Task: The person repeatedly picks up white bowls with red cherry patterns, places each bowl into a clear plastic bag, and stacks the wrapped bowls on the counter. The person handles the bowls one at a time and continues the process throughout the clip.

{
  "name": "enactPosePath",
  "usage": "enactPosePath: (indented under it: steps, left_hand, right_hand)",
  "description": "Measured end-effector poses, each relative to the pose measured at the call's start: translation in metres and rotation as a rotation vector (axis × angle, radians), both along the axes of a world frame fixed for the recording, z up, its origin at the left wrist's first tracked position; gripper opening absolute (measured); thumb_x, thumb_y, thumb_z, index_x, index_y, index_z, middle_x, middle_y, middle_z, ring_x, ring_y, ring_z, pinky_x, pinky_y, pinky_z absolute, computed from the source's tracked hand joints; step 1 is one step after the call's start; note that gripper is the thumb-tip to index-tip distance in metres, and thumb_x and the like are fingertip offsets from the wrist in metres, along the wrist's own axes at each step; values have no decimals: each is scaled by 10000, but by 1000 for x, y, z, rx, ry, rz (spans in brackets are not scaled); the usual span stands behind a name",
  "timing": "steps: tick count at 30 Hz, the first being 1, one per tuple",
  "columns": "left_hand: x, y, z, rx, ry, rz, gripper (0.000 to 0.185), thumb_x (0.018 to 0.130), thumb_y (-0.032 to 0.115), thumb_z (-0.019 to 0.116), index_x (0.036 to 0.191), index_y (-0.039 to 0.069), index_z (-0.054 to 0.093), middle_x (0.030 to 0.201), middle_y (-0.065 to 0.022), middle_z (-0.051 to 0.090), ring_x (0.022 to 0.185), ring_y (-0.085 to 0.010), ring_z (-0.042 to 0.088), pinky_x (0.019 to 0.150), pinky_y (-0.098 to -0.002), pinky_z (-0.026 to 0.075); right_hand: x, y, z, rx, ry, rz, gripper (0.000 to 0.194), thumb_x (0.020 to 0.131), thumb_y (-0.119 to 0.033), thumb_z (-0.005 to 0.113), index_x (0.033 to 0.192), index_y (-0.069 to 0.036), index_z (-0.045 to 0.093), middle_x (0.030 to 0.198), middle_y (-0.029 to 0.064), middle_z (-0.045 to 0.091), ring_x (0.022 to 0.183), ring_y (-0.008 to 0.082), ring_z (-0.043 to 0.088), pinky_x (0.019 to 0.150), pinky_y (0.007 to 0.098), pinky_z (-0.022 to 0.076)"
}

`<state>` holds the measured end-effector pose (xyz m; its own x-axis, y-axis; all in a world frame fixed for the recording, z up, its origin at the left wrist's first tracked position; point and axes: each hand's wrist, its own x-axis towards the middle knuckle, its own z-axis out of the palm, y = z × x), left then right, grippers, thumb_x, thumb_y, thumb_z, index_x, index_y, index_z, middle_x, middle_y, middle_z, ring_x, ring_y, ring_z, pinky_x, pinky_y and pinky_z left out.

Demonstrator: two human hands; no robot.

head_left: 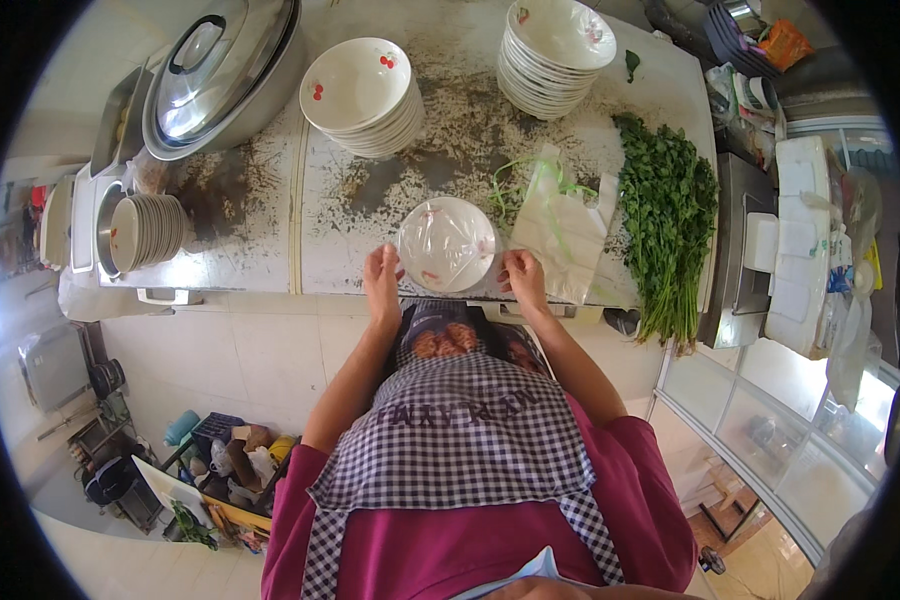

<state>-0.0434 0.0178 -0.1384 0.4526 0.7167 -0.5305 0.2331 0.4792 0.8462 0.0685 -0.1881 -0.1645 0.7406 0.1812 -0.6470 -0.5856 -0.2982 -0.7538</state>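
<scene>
A white bowl (pixel 448 244) with red marks stands at the near edge of the worn table, with clear plastic film over it. My left hand (pixel 382 279) is at its left side and my right hand (pixel 521 276) at its right, fingers curled close to the rim. Whether the fingertips pinch the film is too small to tell. Beyond are a stack of cherry-patterned bowls (pixel 360 90) and, farther right, another stack of bowls (pixel 559 56) with film over its top one. White plastic bags (pixel 562 225) with green ties lie right of my right hand.
Leafy green herbs (pixel 664 217) with long stems lie along the table's right side. On the left, a stack of small plates (pixel 148 231) rests on edge in a metal basin. A large lidded metal pot (pixel 221 75) stands at the back left. A foam box (pixel 799 240) is at the far right.
</scene>
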Motion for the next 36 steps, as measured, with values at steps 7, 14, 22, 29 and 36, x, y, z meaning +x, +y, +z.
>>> enactPosePath:
  steps: [7, 14, 22, 29, 36]
  left_hand:
    - [-4, -8, -9, -174, -31, 10, 191, 920, 263, 622, 923, 82, 559, 888, 8, 589, 805, -94, 533, 733, -278, 455]
    - [-8, 11, -43, -374, -191, -13, 104, 946, 202, 580, 906, 107, 563, 837, 17, 595, 765, -100, 541, 694, -256, 442]
    - [-8, 9, -42, -284, -219, -29, 143, 954, 199, 567, 896, 68, 553, 784, 17, 570, 681, -69, 489, 631, -230, 404]
    - [-3, 10, -55, -116, -128, 5, 168, 964, 192, 546, 885, 45, 550, 702, 43, 488, 616, -47, 391, 545, -226, 311]
    - [-3, 12, -68, -13, -42, -68, 182, 961, 202, 550, 907, 29, 560, 690, 34, 502, 588, -44, 400, 499, -228, 313]
  right_hand:
    - [2, 15, 2, 47, -316, 27, 191, 907, -224, 617, 924, -35, 597, 746, 21, 615, 663, 104, 603, 553, 271, 501]
    - [4, 20, -11, 245, -10, -250, 134, 913, -166, 604, 915, -32, 594, 692, 18, 585, 542, 98, 548, 471, 261, 463]
    - [-1, 25, -29, 102, -195, -240, 130, 915, -128, 586, 893, 1, 582, 665, 33, 578, 477, 102, 521, 414, 267, 421]
    - [-1, 27, -28, 94, -290, -213, 165, 905, -146, 607, 875, 14, 582, 649, 34, 575, 449, 100, 504, 405, 263, 408]
    - [-1, 28, -26, 74, -269, -201, 198, 918, -181, 585, 890, 15, 590, 674, 44, 591, 438, 97, 504, 397, 254, 399]
